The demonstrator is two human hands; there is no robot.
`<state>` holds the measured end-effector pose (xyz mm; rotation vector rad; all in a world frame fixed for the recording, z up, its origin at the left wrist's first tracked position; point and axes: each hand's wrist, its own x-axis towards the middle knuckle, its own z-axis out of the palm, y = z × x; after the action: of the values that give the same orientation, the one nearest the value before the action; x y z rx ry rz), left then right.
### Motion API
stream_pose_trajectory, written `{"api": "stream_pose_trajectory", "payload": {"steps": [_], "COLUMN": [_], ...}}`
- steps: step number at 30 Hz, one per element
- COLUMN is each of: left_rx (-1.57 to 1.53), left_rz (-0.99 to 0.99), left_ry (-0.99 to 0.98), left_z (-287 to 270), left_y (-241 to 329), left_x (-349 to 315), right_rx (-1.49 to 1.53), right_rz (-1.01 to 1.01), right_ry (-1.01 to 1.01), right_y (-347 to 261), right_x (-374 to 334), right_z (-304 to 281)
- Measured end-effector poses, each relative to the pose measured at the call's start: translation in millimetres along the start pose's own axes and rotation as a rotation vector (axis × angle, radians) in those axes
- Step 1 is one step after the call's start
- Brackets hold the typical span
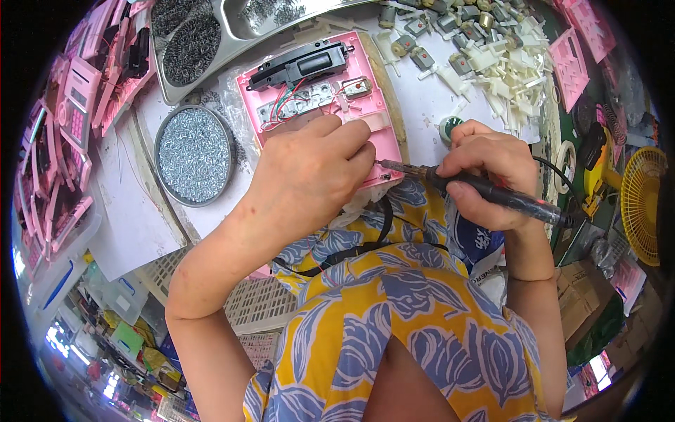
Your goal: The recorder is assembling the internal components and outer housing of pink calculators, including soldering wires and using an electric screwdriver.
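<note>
A pink plastic housing (pixel 383 133) lies before me, holding a black oblong part (pixel 309 65), a metal strip and thin red and green wires (pixel 287 98). My left hand (pixel 316 165) rests over its near part with fingers curled together; whatever they pinch is hidden beneath them. My right hand (pixel 492 169) grips a soldering iron (pixel 485 192) by its black handle. The iron's metal tip points left, close to the housing's near edge and my left fingertips. Just beyond my right fingers sits a small round green item (pixel 450 128), partly covered.
A round tin of small silvery screws (pixel 195 155) stands left, below a metal tray (pixel 226 42) of dark springs. Small motors (pixel 460 65) and white plastic pieces (pixel 503 91) are heaped at the back right. Pink housings (pixel 77 105) pile up far left. A yellow fan (pixel 643 204) is at right.
</note>
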<state>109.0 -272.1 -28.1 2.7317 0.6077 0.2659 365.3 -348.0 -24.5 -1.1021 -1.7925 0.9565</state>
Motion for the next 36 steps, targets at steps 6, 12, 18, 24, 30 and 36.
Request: {"api": "stream_pose_trajectory", "payload": {"steps": [6, 12, 18, 24, 30, 36], "left_rx": [-0.003, -0.01, -0.017, -0.002, 0.007, -0.183], "left_rz": [0.006, 0.042, 0.123, 0.102, 0.118, -0.241], "left_ry": [-0.005, -0.019, 0.023, -0.007, -0.013, 0.273], "left_z": [-1, 1, 4, -4, -1, 13], "left_y": [2, -2, -4, 5, 7, 17], "left_x": [-1, -1, 5, 10, 14, 2], "right_rx": [-0.031, 0.03, -0.137, -0.368, -0.613, 0.184], "right_rz": [0.018, 0.109, 0.382, 0.233, 0.251, 0.378], "right_ry": [0.006, 0.115, 1.015, 1.493, 1.434, 1.6], "right_y": [-4, -13, -23, -30, 19, 56], "right_x": [2, -36, -147, -179, -163, -138], "right_z": [2, -44, -151, -183, -214, -189]}}
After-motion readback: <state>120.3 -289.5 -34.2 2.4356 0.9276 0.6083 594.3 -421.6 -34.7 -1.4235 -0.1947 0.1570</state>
